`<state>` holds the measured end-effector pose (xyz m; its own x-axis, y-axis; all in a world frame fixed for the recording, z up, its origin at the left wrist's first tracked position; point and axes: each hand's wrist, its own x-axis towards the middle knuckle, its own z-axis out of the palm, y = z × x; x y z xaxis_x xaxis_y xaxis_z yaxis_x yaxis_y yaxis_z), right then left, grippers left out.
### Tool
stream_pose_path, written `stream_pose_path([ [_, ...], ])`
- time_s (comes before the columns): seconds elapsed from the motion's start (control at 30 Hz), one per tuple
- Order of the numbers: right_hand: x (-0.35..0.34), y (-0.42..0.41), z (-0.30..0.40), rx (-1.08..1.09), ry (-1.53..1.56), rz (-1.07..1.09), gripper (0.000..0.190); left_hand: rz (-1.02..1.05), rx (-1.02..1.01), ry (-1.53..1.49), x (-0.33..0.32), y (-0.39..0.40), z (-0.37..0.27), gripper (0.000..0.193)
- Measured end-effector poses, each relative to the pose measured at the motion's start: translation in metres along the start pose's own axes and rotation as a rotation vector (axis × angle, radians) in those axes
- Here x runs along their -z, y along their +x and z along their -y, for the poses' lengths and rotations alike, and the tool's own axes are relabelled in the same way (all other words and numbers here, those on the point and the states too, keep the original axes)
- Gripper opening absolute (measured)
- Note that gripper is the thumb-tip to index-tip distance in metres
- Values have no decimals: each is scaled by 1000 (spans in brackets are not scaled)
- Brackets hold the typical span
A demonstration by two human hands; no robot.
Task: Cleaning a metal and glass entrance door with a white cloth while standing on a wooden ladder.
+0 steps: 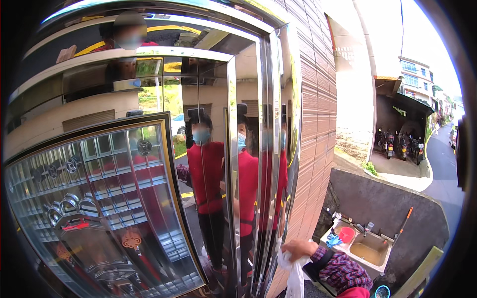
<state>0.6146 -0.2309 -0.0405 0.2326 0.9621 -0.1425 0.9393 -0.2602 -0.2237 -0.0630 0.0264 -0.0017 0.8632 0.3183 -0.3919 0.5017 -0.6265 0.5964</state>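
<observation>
My right hand [298,250], in a dark checked sleeve, is closed on a white cloth [296,273] at the lower middle right. The cloth hangs below the fingers, beside the edge of a polished metal door frame [277,164]. My left hand is out of view. Before me, the shiny door surface reflects a person in a red top and a face mask. An ornate metal and glass door panel [166,186] with a black and gold border fills the lower left.
A stone sink [369,253] stands against a low grey wall [406,197] at the right. A red bucket [347,234] and blue gloves [333,241] sit on its left part. A wooden plank [421,273] and a blue-rimmed bucket [382,292] are at the lower right.
</observation>
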Motion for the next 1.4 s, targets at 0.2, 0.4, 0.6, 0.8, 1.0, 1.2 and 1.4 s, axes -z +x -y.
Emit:
stream_pose_path([
  [0.2, 225, -22, 93, 43, -81, -1245, 34, -17, 41, -1, -15, -5, 28, 27],
  [0.4, 434, -21, 132, 283, -332, -1923, 35, 17, 79, -268, -11, 4, 47, 30],
  [0.6, 426, -1, 145, 184, -577, -1760, 47, 32, 31, 88, 6, 4, 7, 35],
  [0.8, 201, 40, 136, 61, -768, -1433, 30, -18, -4, 266, 8, 5, -17, 35],
  [1.0, 280, 6, 153, 303, -376, -1840, 19, 108, 126, -227, 2, 5, 4, 37],
  [1.2, 332, 51, 185, 131, -404, -1673, 40, 122, 68, -180, 0, 8, 13, 39],
  [1.4, 409, 59, 199, 192, -275, -1853, 35, 122, 74, -203, -2, 6, 16, 42],
])
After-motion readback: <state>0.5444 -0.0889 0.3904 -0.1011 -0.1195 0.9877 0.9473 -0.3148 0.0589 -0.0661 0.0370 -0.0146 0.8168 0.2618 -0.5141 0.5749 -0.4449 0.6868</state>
